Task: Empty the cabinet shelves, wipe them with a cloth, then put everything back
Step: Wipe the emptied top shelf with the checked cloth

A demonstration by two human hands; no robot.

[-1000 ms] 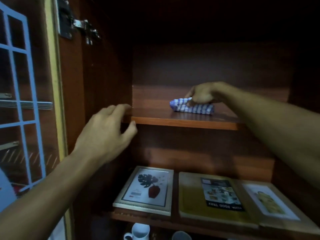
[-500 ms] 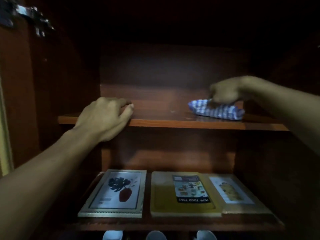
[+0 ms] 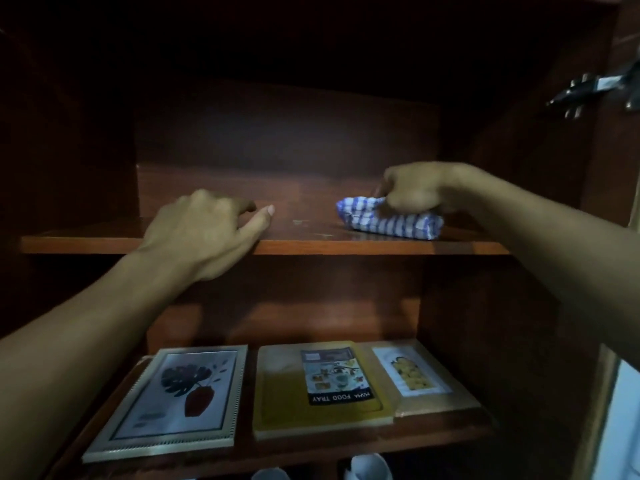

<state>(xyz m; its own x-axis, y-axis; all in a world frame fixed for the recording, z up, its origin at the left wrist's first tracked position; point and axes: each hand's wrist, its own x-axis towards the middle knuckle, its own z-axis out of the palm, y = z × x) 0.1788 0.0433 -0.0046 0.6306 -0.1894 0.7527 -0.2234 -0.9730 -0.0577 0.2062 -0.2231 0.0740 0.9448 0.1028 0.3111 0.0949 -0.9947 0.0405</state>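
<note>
A blue-and-white checked cloth (image 3: pixel 388 221) lies bunched on the upper wooden shelf (image 3: pixel 311 245), right of centre. My right hand (image 3: pixel 414 190) grips the cloth from above and holds it down on the shelf. My left hand (image 3: pixel 204 230) rests on the shelf's front edge at the left, fingers lying over the board and thumb stretched along it. Apart from the cloth, the upper shelf carries nothing. On the lower shelf (image 3: pixel 311 448) lie a framed leaf picture (image 3: pixel 173 400), a yellow food tray (image 3: pixel 322 389) and a second frame (image 3: pixel 422 375), all flat.
White cups (image 3: pixel 370 467) show below the lower shelf. A metal door hinge (image 3: pixel 588 93) sits on the cabinet's right wall, and the open door edge (image 3: pixel 620 410) runs down the right side. The cabinet's top and back are dark.
My right hand has slid the cloth rightward along the upper shelf. My left hand has come to rest on the shelf's front edge. My view has swung to the right.
</note>
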